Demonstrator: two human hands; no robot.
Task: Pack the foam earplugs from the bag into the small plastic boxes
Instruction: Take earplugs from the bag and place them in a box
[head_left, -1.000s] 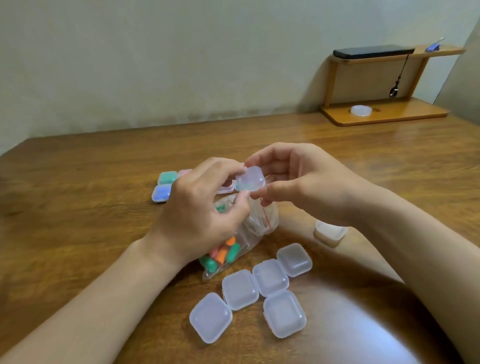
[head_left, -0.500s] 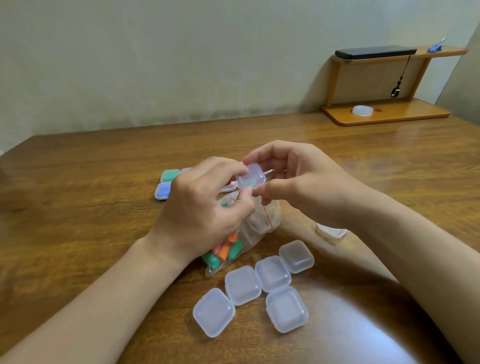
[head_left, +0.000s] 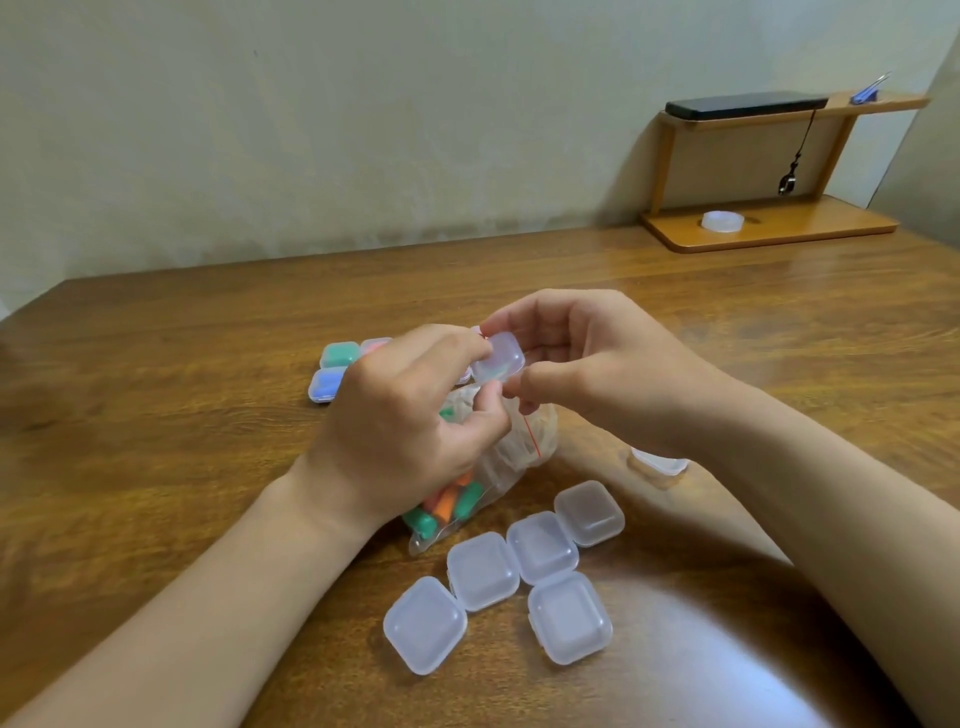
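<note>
Both hands hold one small clear plastic box (head_left: 500, 357) above the table. My left hand (head_left: 410, 421) pinches its left side between thumb and forefinger, and my right hand (head_left: 592, 364) grips its right side. Under the hands lies a clear zip bag (head_left: 498, 467) with green and orange foam earplugs (head_left: 447, 506) inside. Several closed clear boxes (head_left: 540, 545) lie in a cluster in front of the bag. Behind my left hand sit filled boxes, one green (head_left: 340, 353) and one blue (head_left: 326, 384).
Another clear box (head_left: 660, 462) lies partly hidden under my right forearm. A wooden shelf stand (head_left: 769, 228) at the back right carries a black phone (head_left: 748, 104) on top and a tape roll (head_left: 722, 221) on its base. The wall runs along the table's far edge.
Both hands stay on the small box, and the fingers have shifted slightly round it. The view has drifted a little; the bag and loose boxes lie where they were.
</note>
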